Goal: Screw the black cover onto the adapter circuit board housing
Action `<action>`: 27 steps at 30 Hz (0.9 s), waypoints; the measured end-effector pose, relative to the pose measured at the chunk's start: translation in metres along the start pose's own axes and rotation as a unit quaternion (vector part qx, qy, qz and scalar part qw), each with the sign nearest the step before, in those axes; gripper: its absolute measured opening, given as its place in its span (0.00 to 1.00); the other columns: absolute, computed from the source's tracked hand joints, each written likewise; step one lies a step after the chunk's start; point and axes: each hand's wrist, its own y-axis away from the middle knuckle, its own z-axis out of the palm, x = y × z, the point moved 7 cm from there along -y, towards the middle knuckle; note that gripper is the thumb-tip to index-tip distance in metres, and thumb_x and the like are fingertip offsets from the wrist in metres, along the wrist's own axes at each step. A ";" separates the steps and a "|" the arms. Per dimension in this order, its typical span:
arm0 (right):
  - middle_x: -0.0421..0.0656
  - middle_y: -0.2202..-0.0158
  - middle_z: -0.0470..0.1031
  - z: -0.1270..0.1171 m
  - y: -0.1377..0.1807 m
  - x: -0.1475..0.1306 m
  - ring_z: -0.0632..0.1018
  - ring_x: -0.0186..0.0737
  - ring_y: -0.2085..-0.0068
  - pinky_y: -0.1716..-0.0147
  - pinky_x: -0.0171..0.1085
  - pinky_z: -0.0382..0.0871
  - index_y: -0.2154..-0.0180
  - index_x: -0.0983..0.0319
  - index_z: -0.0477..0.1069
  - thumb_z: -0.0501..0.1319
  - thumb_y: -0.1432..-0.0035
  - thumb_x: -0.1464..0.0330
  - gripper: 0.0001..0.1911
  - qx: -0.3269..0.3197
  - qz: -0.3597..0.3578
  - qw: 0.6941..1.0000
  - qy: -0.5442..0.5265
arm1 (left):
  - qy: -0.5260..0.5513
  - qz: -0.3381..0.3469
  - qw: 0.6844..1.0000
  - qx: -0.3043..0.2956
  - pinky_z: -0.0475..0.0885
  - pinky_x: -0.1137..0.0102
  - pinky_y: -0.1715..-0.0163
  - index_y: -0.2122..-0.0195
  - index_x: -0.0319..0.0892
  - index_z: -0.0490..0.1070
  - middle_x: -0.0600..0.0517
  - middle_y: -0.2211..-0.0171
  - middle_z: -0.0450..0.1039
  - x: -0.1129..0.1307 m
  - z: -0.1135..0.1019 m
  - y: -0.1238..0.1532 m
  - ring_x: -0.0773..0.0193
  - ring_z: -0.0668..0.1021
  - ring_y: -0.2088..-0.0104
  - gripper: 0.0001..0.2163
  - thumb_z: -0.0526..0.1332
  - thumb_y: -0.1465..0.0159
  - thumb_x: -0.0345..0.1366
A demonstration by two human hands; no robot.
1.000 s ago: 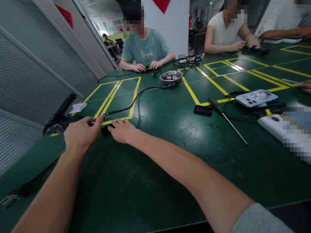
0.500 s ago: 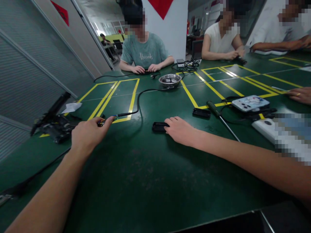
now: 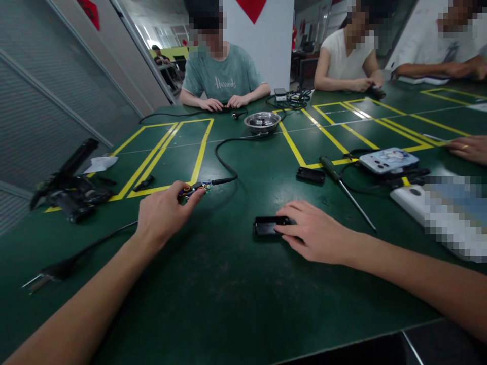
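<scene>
Shell, black and shallow (image 3: 266,226), sits on the green counter (image 3: 213,294) right of centre, open side up; interior too dark to read in detail. Right hand (image 3: 312,228) part-curled, fingers and thumb closed on its right end. Left hand (image 3: 163,208) pinches the circuit board (image 3: 188,191) between thumb and fingers, just above the counter, left of the shell and apart from it. Colored wires on the board; black cable (image 3: 224,180) runs off its right end toward the bowl. Two-pin plug (image 3: 57,271) lies at far left, its cord running under the left wrist.

Metal bowl (image 3: 262,130) beyond both hands holds a few small parts, too small to identify. Second shell (image 3: 310,175) lies farther back, just left of the screwdriver (image 3: 344,187). Phone (image 3: 388,159) is right of those.
</scene>
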 end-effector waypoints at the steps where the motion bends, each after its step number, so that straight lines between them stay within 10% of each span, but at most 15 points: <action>1: 0.52 0.47 0.71 0.005 0.001 -0.001 0.70 0.50 0.45 0.46 0.53 0.67 0.52 0.63 0.76 0.56 0.37 0.67 0.15 -0.006 0.004 1.000 -0.004 | 0.000 0.000 1.000 0.003 0.59 0.69 0.72 0.53 0.41 0.71 0.45 0.70 0.75 0.000 0.000 0.000 0.52 0.76 0.68 0.31 0.42 0.34 0.61; 11: 0.53 0.41 0.67 -0.024 0.004 0.015 0.66 0.50 0.39 0.41 0.54 0.63 0.42 0.63 0.65 0.58 0.37 0.66 0.23 0.156 0.043 0.986 -0.042 | 0.139 0.151 0.978 0.048 0.65 0.68 0.74 0.54 0.44 0.69 0.50 0.70 0.75 0.062 -0.013 0.037 0.59 0.77 0.74 0.22 0.53 0.35 0.56; 16: 0.51 0.50 0.73 -0.011 0.002 0.002 0.71 0.48 0.45 0.47 0.52 0.68 0.43 0.62 0.66 0.54 0.35 0.72 0.20 0.114 -0.018 0.992 -0.044 | 0.210 0.311 0.926 0.025 0.68 0.68 0.76 0.55 0.48 0.65 0.51 0.67 0.74 0.113 -0.017 0.068 0.61 0.78 0.73 0.19 0.56 0.36 0.57; 23: 0.49 0.59 0.72 -0.009 0.002 0.011 0.73 0.43 0.59 0.59 0.44 0.70 0.48 0.63 0.71 0.52 0.35 0.72 0.17 0.079 0.024 0.996 -0.027 | 0.240 0.370 0.897 -0.020 0.73 0.55 0.50 0.39 0.49 0.55 0.43 0.44 0.68 0.126 -0.008 0.066 0.51 0.74 0.46 0.28 0.60 0.36 0.51; 27: 0.49 0.59 0.72 -0.005 0.002 0.019 0.73 0.43 0.59 0.58 0.44 0.70 0.48 0.63 0.72 0.52 0.35 0.71 0.17 0.051 0.050 0.997 -0.024 | 0.242 0.387 0.888 -0.057 0.72 0.56 0.48 0.36 0.47 0.52 0.44 0.46 0.69 0.129 -0.002 0.067 0.54 0.74 0.47 0.26 0.58 0.33 0.44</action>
